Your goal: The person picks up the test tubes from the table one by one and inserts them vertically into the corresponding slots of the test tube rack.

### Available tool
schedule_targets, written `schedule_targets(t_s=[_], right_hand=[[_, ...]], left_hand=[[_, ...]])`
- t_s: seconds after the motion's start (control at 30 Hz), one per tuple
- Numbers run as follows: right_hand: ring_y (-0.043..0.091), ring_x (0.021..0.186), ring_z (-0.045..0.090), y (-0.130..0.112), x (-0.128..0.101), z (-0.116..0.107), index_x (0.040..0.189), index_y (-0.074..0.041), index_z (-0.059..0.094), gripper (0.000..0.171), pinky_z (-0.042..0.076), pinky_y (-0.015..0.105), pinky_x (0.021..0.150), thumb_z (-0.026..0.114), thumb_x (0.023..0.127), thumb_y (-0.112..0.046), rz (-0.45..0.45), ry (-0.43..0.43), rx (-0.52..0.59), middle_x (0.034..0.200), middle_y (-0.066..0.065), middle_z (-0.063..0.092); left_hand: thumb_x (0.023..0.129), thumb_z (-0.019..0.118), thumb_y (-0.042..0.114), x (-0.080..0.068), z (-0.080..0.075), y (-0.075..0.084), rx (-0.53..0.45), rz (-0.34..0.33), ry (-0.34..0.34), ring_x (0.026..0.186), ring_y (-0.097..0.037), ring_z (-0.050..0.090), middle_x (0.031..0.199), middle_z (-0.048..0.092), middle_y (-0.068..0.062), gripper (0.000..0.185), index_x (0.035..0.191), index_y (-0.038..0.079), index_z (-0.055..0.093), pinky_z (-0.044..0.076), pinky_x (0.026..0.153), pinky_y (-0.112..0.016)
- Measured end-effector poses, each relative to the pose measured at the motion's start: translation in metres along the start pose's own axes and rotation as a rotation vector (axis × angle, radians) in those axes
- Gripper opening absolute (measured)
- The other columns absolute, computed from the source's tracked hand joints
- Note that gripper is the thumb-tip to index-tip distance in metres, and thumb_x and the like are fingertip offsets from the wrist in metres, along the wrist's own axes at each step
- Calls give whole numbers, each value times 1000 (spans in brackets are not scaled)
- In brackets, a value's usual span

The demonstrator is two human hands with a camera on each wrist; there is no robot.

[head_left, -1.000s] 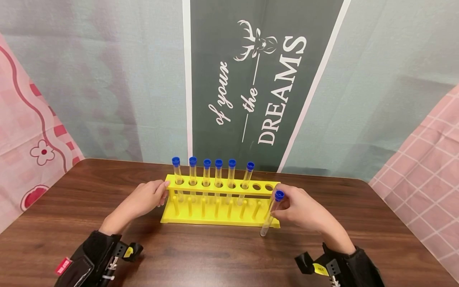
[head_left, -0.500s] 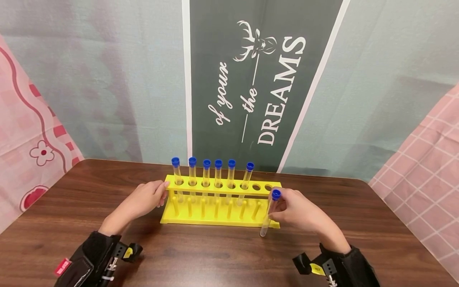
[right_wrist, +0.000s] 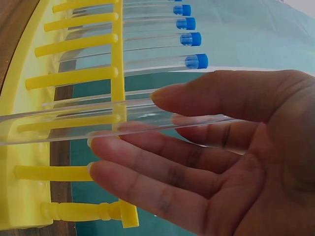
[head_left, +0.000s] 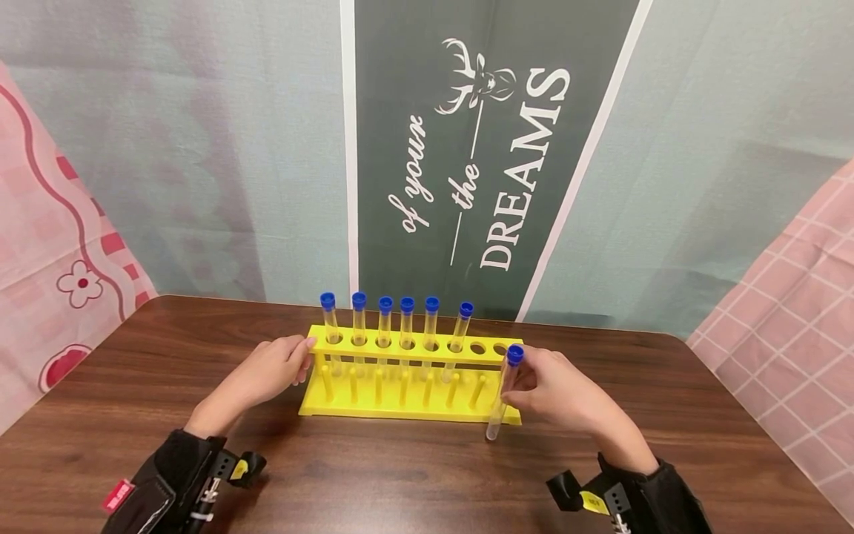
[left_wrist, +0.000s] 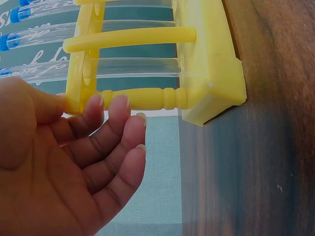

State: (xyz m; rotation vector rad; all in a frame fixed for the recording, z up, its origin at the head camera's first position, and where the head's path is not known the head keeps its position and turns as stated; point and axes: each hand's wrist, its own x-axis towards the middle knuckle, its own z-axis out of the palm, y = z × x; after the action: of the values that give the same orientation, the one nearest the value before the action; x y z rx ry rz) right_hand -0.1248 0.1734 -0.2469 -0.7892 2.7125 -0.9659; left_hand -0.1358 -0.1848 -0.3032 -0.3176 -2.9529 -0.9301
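A yellow test tube rack (head_left: 414,411) stands on the table, with several clear, blue-capped test tubes in its left and middle holes. My left hand (head_left: 270,367) holds the left end of its top bar; in the left wrist view the thumb (left_wrist: 51,105) and index finger pinch the bar's corner, the other fingers loosely bent. At the rack's right end, my right hand (head_left: 560,389) grips another capped test tube (head_left: 505,389) between thumb and fingers. This tube leans slightly in front of the rack, cap up, its lower end just before the base. The two rightmost holes show no tube.
Yellow pegs (head_left: 428,388) rise from the rack's base in a front row. The rightmost seated tube (head_left: 460,326) tilts to the right. Brown wooden table (head_left: 400,482) lies in front, and a printed curtain (head_left: 287,185) hangs behind.
The right hand and the held tube's cap have shifted slightly left, and the tube stands a bit more upright. The left hand and rack look unchanged.
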Motion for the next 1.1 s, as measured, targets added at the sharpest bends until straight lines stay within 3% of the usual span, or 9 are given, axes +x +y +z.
schedule_targets(t_s=[1.1], right_hand=[[12, 72, 59, -4, -1, -4, 88, 0, 55, 18, 49, 25, 63, 69, 80, -7, -36, 54, 22, 79, 2, 58]], left_hand=[[100, 37, 21, 1, -1, 1, -8, -8, -19, 54, -16, 41, 60, 47, -2, 32, 76, 4, 52, 35, 53, -29]])
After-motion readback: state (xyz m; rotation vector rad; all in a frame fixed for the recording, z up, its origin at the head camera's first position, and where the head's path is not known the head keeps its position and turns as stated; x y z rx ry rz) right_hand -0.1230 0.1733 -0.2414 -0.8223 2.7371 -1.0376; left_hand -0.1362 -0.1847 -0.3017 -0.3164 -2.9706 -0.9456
